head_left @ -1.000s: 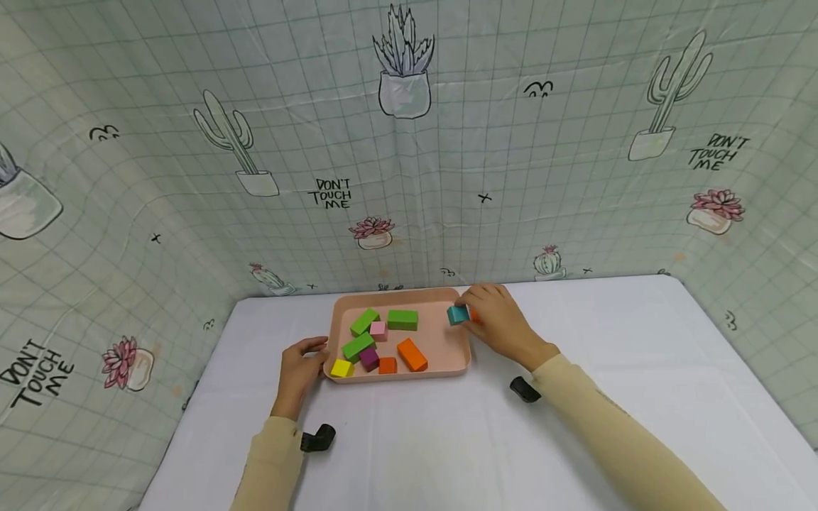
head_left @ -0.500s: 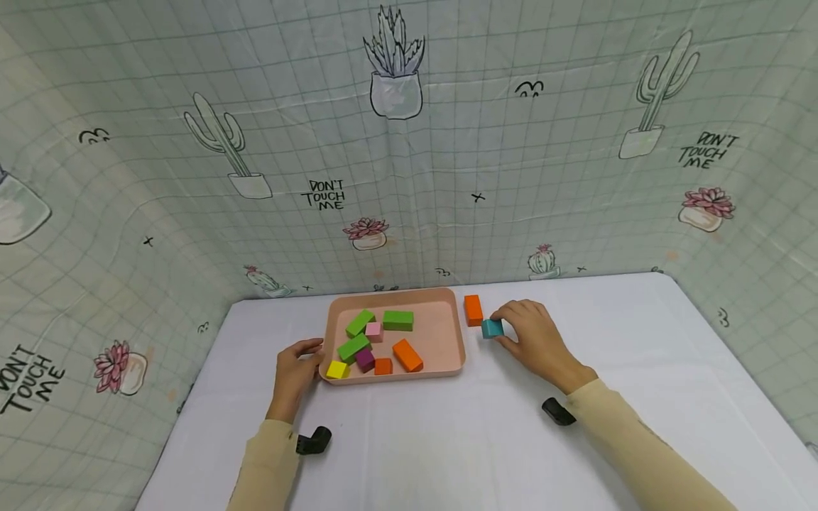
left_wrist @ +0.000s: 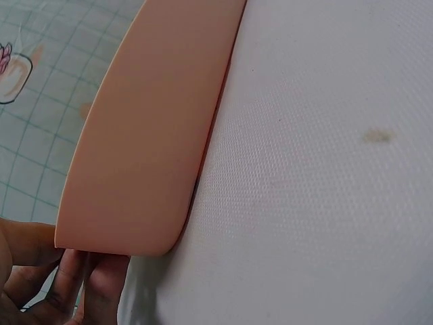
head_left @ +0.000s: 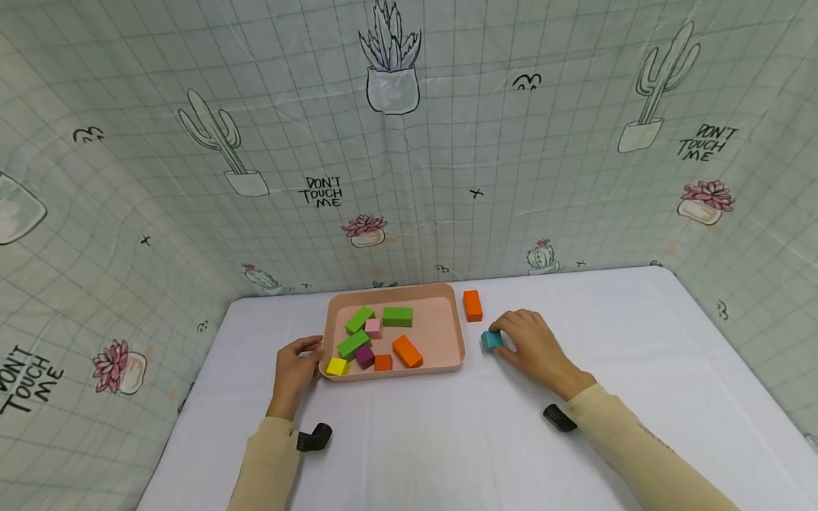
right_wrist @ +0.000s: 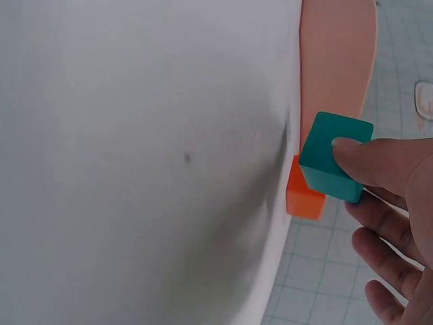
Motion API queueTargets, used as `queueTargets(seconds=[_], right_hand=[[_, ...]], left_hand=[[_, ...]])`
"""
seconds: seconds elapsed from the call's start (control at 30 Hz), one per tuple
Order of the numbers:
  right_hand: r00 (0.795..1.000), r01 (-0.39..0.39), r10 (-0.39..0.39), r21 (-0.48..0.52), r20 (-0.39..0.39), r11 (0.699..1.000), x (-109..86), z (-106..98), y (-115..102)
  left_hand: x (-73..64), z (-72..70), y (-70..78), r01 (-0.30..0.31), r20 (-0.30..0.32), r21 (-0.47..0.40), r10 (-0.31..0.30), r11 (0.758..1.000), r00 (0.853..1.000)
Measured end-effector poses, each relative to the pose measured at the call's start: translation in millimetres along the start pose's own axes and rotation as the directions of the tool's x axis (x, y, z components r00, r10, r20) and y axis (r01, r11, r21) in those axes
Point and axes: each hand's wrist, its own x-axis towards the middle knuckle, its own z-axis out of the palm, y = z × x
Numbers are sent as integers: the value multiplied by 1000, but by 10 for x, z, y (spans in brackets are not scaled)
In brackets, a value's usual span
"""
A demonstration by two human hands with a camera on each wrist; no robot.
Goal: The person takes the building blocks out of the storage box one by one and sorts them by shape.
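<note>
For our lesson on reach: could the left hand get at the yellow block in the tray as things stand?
Probably yes: the left hand is at the tray, close to the yellow block, with just the rim between them and nothing covering the block.

Head view: fingers of right grip [head_left: 533, 348] cover the right end of the teal block [head_left: 491, 341]; too small to tell whether it touches the desk [head_left: 409, 454]. Both sleeves [head_left: 639, 447] run off the bottom edge; pot drawing [head_left: 18, 211] cropped at left. Right wrist: thumb [right_wrist: 379, 162] masks part of the teal block, which in turn part-hides the orange block [right_wrist: 306, 200]. Left wrist: peach tray [left_wrist: 142, 135] cut at top, its inside hidden behind the wall; left grip [left_wrist: 61, 281] cropped at lower left.
</note>
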Motion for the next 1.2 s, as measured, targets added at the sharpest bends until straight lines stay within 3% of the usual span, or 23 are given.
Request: queueTargets(seconds=[0.43,1.07,1.2], right_hand=[[999,39,-39,-11,31,999,-15,99,-93],[998,16,-14,-33,67,999,88,144,-138],[999,11,-11,-6,45,1000,133,107,-225]], left_hand=[[6,22,2,-5,-17,-13,4,1000,1000],[1,4,-13,21,1,-29,-21,999,1000],[-8,-3,-3,19,7,-25,-19,999,1000]])
